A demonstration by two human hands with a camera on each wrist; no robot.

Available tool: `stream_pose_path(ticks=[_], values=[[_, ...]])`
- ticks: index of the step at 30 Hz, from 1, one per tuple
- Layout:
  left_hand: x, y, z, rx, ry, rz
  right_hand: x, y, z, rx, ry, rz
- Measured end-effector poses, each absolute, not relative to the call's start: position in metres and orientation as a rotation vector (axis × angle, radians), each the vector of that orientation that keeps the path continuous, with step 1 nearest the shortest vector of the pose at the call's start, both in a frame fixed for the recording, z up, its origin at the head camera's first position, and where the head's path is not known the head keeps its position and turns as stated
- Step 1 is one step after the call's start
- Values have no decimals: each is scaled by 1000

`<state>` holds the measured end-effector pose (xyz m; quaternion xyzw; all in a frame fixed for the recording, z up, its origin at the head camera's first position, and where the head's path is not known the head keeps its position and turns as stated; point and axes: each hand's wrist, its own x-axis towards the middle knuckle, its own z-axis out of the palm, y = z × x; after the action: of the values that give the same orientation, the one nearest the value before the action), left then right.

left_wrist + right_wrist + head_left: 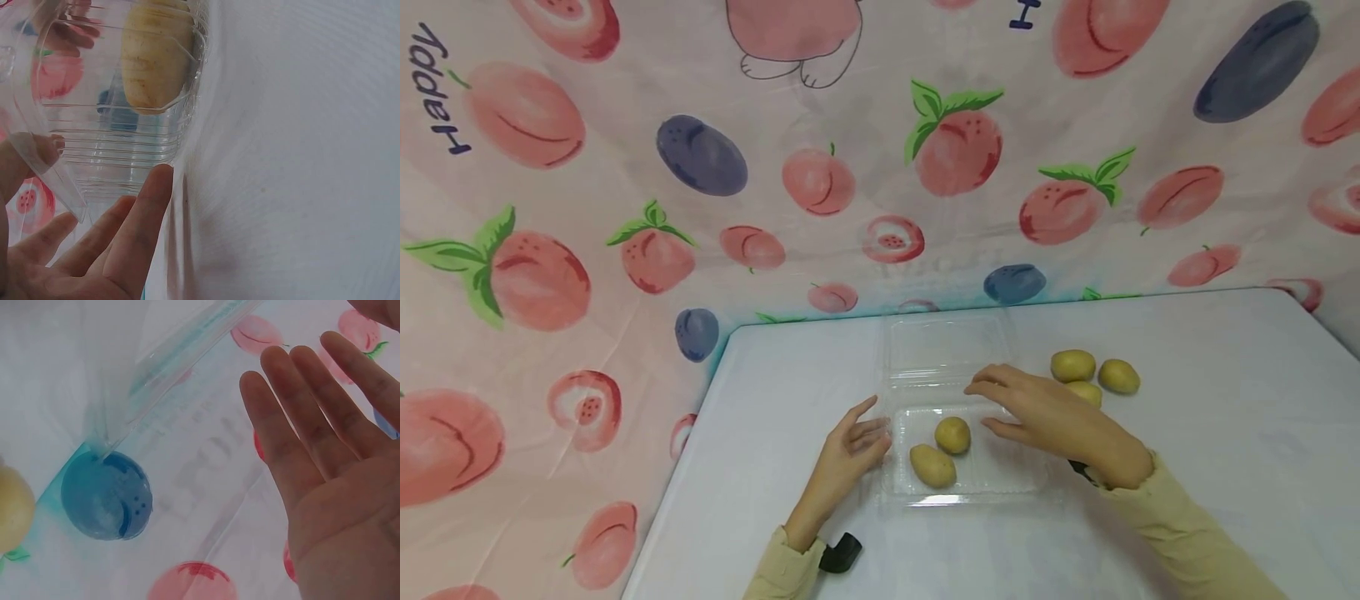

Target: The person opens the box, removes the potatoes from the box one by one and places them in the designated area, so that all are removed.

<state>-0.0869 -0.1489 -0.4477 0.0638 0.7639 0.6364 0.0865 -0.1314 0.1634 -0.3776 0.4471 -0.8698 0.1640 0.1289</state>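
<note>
Box (1007, 475) is lying on the tabletop (1225, 467), its lid (947, 346) folding back to the far edge. Two potatoes are sitting inside: one round (952, 435), one longer (933, 466) nearer the box's front edge. Three more potatoes (1119, 377) are lying near the tabletop's far edge, right of the box. Left hand (842, 454) is standing at the box's left wall, fingers loosely extending, thumb apart, grasping nothing; whether the fingertips are touching plastic, I cannot tell. Right hand (1045, 412) is hovering over the box's right side, fingers extending nearly straight, holding nothing. Fruit-printed cloth (775, 108) is hanging beyond the far edge.
</note>
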Motion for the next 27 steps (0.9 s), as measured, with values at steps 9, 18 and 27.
stream_pose_path(ticks=[9, 18, 27], values=[[-87, -150, -448, 191, 2282, 1880, -128, 153, -378, 1312, -2669, 509], [-86, -149, -446, 179, 2221, 1937, -129, 146, -385, 1332, -2665, 463], [-87, -149, -447, 167, 2226, 1914, -131, 139, -382, 1354, -2703, 436]])
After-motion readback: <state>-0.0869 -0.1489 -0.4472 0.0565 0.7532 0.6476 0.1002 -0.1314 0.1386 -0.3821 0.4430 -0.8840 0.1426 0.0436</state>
